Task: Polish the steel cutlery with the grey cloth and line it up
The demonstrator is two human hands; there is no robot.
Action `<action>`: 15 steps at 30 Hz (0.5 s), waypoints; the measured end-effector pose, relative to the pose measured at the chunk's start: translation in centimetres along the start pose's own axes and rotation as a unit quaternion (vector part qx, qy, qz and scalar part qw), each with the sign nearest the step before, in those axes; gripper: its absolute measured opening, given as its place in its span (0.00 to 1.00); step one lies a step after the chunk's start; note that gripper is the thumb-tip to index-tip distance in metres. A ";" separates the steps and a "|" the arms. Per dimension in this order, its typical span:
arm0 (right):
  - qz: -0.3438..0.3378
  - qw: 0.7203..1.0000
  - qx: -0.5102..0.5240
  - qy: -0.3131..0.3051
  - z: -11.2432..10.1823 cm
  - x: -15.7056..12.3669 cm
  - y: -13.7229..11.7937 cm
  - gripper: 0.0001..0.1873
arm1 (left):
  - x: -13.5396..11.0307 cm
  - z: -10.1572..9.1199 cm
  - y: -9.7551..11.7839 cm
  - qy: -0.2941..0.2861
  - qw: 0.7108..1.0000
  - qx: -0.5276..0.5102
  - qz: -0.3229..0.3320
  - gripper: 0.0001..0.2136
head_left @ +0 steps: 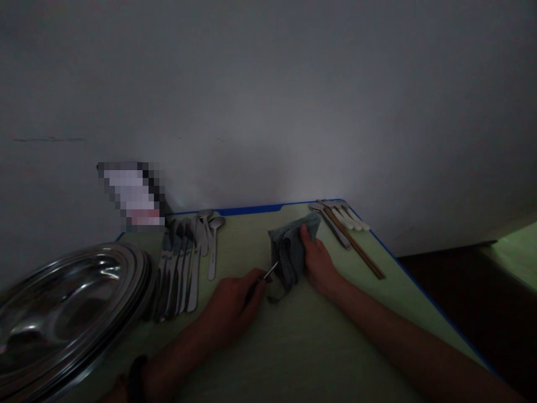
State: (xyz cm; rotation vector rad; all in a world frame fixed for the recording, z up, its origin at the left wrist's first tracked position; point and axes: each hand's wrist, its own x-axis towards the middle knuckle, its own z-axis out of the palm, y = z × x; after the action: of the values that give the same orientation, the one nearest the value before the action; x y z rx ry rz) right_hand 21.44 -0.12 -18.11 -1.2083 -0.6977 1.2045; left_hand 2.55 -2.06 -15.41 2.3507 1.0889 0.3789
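Near the middle of the table, my left hand point(235, 302) is closed around the handle of a thin metal utensil point(271, 271). The utensil's far end disappears into a folded grey-blue cloth point(289, 252), so its kind cannot be made out. My right hand point(321, 266) grips that cloth from the right, thumb on top and the other fingers hidden behind. A loose corner of the cloth hangs down toward the tabletop. To the left of my left hand lie several table knives point(178, 274) side by side, with a few metal spoons point(215, 238) just beyond them.
Large shiny oval metal trays point(130, 268) are stacked at the left. A blurred-out phone-like object point(130, 196) leans on the wall. Wooden chopsticks point(356, 244), metal spoons point(333, 226) and white-handled utensils point(351, 215) lie at the back right. The pale green table point(247, 229) has a blue edge.
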 end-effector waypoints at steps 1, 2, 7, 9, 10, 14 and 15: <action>0.008 1.000 -0.011 0.021 0.2 -0.3 0.0 0.26 | 0.0 0.0 0.0 -0.001 1.000 0.001 0.005 0.14; 0.018 0.999 -0.019 0.037 0.4 -0.7 0.0 0.27 | 0.0 -0.1 0.0 -0.002 1.000 0.003 0.008 0.14; 0.050 0.999 0.012 0.016 1.7 -2.6 -0.2 0.26 | 0.0 -0.1 0.1 -0.016 1.000 0.009 0.007 0.14; 0.059 0.997 0.043 -0.008 2.1 -2.8 -0.2 0.25 | 0.1 0.0 0.1 -0.014 1.000 0.013 -0.002 0.14; 0.060 0.996 0.059 -0.018 2.1 -2.7 -0.2 0.25 | 0.1 0.0 0.1 -0.010 1.000 0.016 -0.009 0.14; 0.059 0.993 0.100 -0.030 1.5 -1.5 -0.5 0.24 | 0.1 -0.3 0.3 -0.017 1.000 0.010 -0.010 0.14; 0.060 0.992 0.108 -0.019 1.2 -1.0 -0.7 0.24 | 0.0 -0.5 0.4 -0.029 1.000 0.007 0.009 0.13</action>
State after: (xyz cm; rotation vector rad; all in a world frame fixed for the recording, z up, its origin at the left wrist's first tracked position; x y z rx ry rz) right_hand 20.27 -0.67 -16.92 -1.0603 -0.5137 1.3696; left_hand 2.54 -2.10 -14.79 2.3704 1.0467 0.3085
